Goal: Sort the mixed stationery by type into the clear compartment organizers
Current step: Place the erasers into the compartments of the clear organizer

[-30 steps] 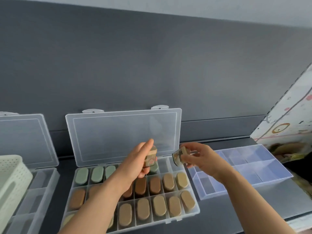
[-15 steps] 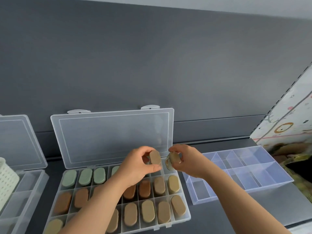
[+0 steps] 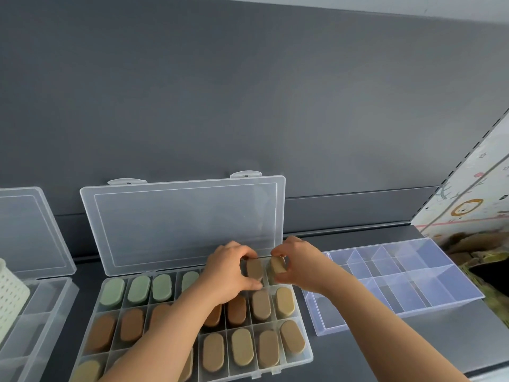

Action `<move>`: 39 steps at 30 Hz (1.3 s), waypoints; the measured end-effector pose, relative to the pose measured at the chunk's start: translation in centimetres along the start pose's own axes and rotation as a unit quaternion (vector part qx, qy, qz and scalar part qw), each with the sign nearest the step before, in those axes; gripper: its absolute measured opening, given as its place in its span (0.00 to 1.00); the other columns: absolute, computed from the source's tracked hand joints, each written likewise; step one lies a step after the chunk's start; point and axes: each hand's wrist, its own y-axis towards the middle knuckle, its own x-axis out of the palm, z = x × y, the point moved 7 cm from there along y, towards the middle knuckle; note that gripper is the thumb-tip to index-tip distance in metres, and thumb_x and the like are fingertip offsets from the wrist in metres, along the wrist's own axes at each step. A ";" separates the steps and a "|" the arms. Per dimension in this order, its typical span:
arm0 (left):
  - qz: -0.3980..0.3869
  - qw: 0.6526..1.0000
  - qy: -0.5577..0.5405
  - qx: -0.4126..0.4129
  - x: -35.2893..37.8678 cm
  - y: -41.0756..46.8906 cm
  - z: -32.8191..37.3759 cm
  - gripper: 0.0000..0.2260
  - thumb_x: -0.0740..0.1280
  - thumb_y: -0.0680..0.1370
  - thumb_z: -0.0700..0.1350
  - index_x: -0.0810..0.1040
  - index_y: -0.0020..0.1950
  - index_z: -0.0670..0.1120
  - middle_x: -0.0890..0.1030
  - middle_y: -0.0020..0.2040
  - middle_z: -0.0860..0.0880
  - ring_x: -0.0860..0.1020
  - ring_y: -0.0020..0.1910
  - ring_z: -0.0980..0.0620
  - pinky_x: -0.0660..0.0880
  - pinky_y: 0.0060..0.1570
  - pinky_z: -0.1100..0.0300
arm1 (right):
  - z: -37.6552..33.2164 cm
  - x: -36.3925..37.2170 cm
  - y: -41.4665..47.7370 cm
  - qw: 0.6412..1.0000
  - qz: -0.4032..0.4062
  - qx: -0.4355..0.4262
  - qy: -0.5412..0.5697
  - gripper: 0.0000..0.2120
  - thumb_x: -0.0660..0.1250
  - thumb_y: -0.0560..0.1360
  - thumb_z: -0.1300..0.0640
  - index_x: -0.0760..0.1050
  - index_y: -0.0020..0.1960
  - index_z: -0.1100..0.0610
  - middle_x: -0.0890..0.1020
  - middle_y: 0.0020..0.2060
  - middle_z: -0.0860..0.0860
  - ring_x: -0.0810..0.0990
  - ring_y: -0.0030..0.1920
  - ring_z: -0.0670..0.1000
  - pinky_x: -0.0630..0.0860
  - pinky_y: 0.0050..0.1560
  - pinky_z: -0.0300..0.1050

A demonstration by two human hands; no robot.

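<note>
A clear compartment organizer [image 3: 303,351] with its lid [image 3: 181,221] up against the wall holds rows of oval erasers, green at the back left, brown and tan elsewhere. My left hand [image 3: 228,271] pinches a brown oval eraser [image 3: 254,268] in a back-row compartment near the right end. My right hand [image 3: 300,263] grips a tan eraser [image 3: 276,264], tilted, over the back right corner compartment. Both hands nearly touch.
An empty clear organizer [image 3: 399,310] with larger compartments lies to the right. Another clear organizer [image 3: 35,321] with raised lid stands at the left, with a white perforated basket [image 3: 9,299] on it. A grey wall runs behind; a patterned mat [image 3: 473,205] is at the far right.
Both hands came down from above the organizer to its back right compartments, carrying their erasers. The view shifted slightly right.
</note>
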 end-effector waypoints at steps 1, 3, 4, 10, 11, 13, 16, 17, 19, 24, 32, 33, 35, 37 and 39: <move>-0.004 1.000 0.000 0.000 0.1 0.0 -0.1 0.26 0.75 0.69 0.54 0.73 0.65 0.55 0.72 0.61 0.57 0.69 0.61 0.54 0.71 0.62 0.54 | 0.0 0.1 0.0 1.000 0.002 0.000 0.001 0.21 0.71 0.71 0.50 0.75 0.62 0.50 0.74 0.56 0.50 0.76 0.49 0.50 0.78 0.51 0.42; -0.007 1.000 -0.002 0.005 0.1 -0.1 -0.1 0.27 0.74 0.70 0.55 0.72 0.67 0.54 0.71 0.62 0.57 0.69 0.63 0.54 0.70 0.63 0.55 | -0.1 0.2 -0.1 1.000 0.009 0.001 0.006 0.22 0.71 0.71 0.49 0.75 0.63 0.49 0.74 0.57 0.50 0.75 0.49 0.49 0.77 0.51 0.40; -0.006 1.000 -0.006 0.010 0.0 -0.3 -0.1 0.27 0.74 0.71 0.55 0.72 0.68 0.54 0.71 0.63 0.57 0.68 0.63 0.55 0.69 0.63 0.56 | -0.1 0.2 -0.2 1.000 0.014 0.002 0.010 0.23 0.71 0.71 0.48 0.74 0.64 0.49 0.74 0.58 0.49 0.75 0.49 0.48 0.77 0.51 0.40; 0.070 0.997 0.003 0.019 -2.9 -3.0 -2.0 0.18 0.66 0.78 0.53 0.73 0.67 0.53 0.72 0.65 0.57 0.69 0.65 0.57 0.63 0.62 0.64 | -1.8 -0.2 -1.6 0.997 0.068 -0.035 0.013 0.19 0.66 0.75 0.49 0.74 0.66 0.50 0.75 0.62 0.47 0.74 0.61 0.49 0.72 0.60 0.42; 0.083 0.996 0.012 0.008 -3.4 -3.6 -2.8 0.18 0.66 0.78 0.53 0.74 0.67 0.53 0.73 0.64 0.57 0.69 0.64 0.57 0.64 0.63 0.62 | -2.4 -0.1 -1.8 0.996 0.077 -0.047 0.010 0.18 0.65 0.76 0.50 0.74 0.65 0.51 0.76 0.62 0.47 0.73 0.62 0.49 0.72 0.60 0.42; 0.107 0.994 0.032 -0.019 -4.2 -4.7 -4.3 0.17 0.66 0.77 0.55 0.75 0.65 0.54 0.74 0.63 0.57 0.70 0.63 0.55 0.66 0.62 0.60 | -3.6 0.5 -2.1 0.994 0.088 -0.061 0.012 0.14 0.63 0.77 0.52 0.77 0.61 0.51 0.77 0.58 0.47 0.73 0.60 0.50 0.73 0.55 0.42; 0.130 0.990 0.036 -0.043 -4.1 -5.4 -4.7 0.19 0.68 0.74 0.58 0.77 0.64 0.54 0.76 0.62 0.56 0.72 0.61 0.53 0.68 0.60 0.57 | -4.5 1.5 -2.2 0.991 0.117 -0.059 0.013 0.07 0.62 0.76 0.53 0.79 0.47 0.51 0.78 0.46 0.46 0.74 0.53 0.51 0.72 0.44 0.39; 0.131 0.990 0.036 -0.042 -3.9 -5.3 -4.4 0.20 0.68 0.74 0.59 0.77 0.64 0.54 0.76 0.61 0.56 0.71 0.61 0.53 0.68 0.60 0.56 | -4.5 1.8 -2.1 0.991 0.124 -0.052 0.012 0.07 0.62 0.76 0.53 0.79 0.45 0.51 0.78 0.45 0.46 0.74 0.52 0.51 0.72 0.44 0.40; 0.121 0.991 0.043 -0.038 -3.2 -4.8 -3.6 0.22 0.68 0.73 0.61 0.76 0.64 0.55 0.74 0.62 0.56 0.70 0.61 0.53 0.68 0.60 0.56 | -4.3 1.9 -1.8 0.991 0.124 -0.039 0.012 0.08 0.62 0.76 0.52 0.80 0.45 0.52 0.78 0.44 0.46 0.74 0.51 0.51 0.72 0.46 0.39; 0.099 0.992 0.073 -0.037 -2.2 -3.6 -3.1 0.21 0.68 0.73 0.61 0.76 0.63 0.57 0.73 0.61 0.55 0.70 0.61 0.52 0.69 0.60 0.54 | -2.7 1.0 -2.1 0.997 0.074 -0.013 0.009 0.16 0.62 0.77 0.59 0.76 0.63 0.53 0.77 0.60 0.48 0.71 0.63 0.53 0.72 0.60 0.45; 0.064 0.994 0.087 -0.023 -2.1 -2.8 -3.3 0.19 0.68 0.75 0.58 0.73 0.65 0.60 0.72 0.64 0.56 0.67 0.64 0.51 0.65 0.61 0.53 | -0.9 0.3 -1.6 0.998 0.047 0.000 -0.036 0.17 0.65 0.76 0.55 0.74 0.65 0.49 0.75 0.64 0.47 0.70 0.64 0.50 0.70 0.63 0.44; 0.064 0.995 0.079 -0.017 -2.1 -2.7 -3.1 0.19 0.67 0.75 0.58 0.73 0.65 0.60 0.72 0.64 0.56 0.67 0.64 0.51 0.65 0.61 0.53 | -1.0 0.3 -1.5 0.998 0.046 0.001 -0.035 0.18 0.65 0.76 0.54 0.73 0.65 0.49 0.74 0.64 0.47 0.70 0.64 0.50 0.69 0.63 0.44; 0.059 0.996 0.061 0.005 -2.0 -2.2 -2.2 0.21 0.68 0.75 0.58 0.73 0.67 0.59 0.71 0.64 0.56 0.66 0.64 0.52 0.65 0.63 0.53 | -1.1 0.3 -1.5 0.998 0.043 0.001 -0.036 0.19 0.65 0.76 0.52 0.72 0.66 0.50 0.73 0.65 0.48 0.69 0.65 0.51 0.68 0.64 0.44; 0.041 0.997 0.069 0.021 -1.4 -1.7 -1.1 0.22 0.68 0.75 0.58 0.71 0.68 0.59 0.71 0.65 0.56 0.65 0.64 0.52 0.64 0.63 0.54 | -1.1 0.4 -1.4 0.998 0.040 -0.003 -0.039 0.19 0.65 0.76 0.52 0.72 0.67 0.50 0.73 0.65 0.48 0.68 0.65 0.51 0.68 0.64 0.44; 0.024 0.995 0.092 0.024 -0.7 -1.1 -0.5 0.22 0.67 0.75 0.58 0.71 0.68 0.60 0.71 0.64 0.55 0.66 0.63 0.51 0.63 0.62 0.54 | -1.0 0.4 -1.4 0.999 0.039 -0.004 -0.036 0.19 0.66 0.76 0.51 0.72 0.67 0.50 0.73 0.65 0.48 0.68 0.65 0.50 0.68 0.64 0.44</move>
